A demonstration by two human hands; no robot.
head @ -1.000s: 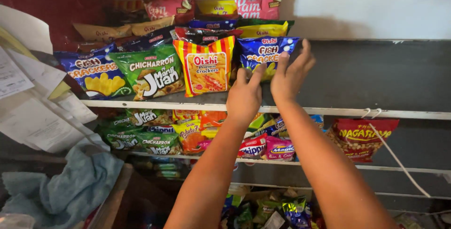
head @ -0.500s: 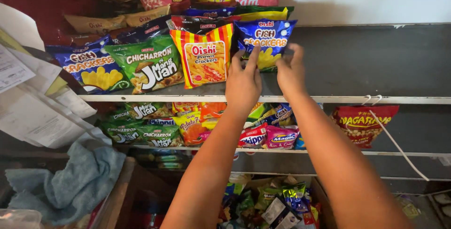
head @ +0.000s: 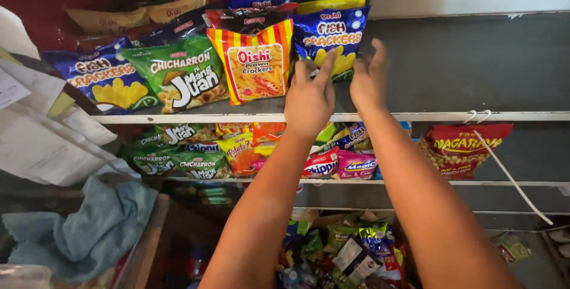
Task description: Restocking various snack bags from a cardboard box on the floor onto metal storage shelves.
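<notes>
Left hand (head: 309, 102) raised flat against the lower edge of a blue foil snack bag printed with yellow crackers (head: 329, 34), fingers straight and spread, nothing gripped; right hand (head: 368, 81) just at 3 o'clock of it, fingers loosely curled by the bag's lower right corner; cannot tell whether pinching the foil or only brushing it.

Bag standing upright toward the back of a dark grey shelf (head: 451, 63), leaning on the packets behind; sits a little higher against its neighbour than a second ago, and the right hand, then splayed wide over the bag's face, now drawn off to its edge; reads as a bag set in place, with the hands' hold easing.

Touching at 9 o'clock, a red-and-yellow striped cracker bag (head: 255, 66); farther at 9, a green crackling bag (head: 184, 75). At 6 o'clock, a white shelf rail (head: 237, 118); below that, a lower row of small packets, with a red nut bag (head: 463, 146) at 4 o'clock. Well apart at 8 o'clock, a crumpled light blue cloth (head: 89, 229) under loose white papers (head: 35, 140).
</notes>
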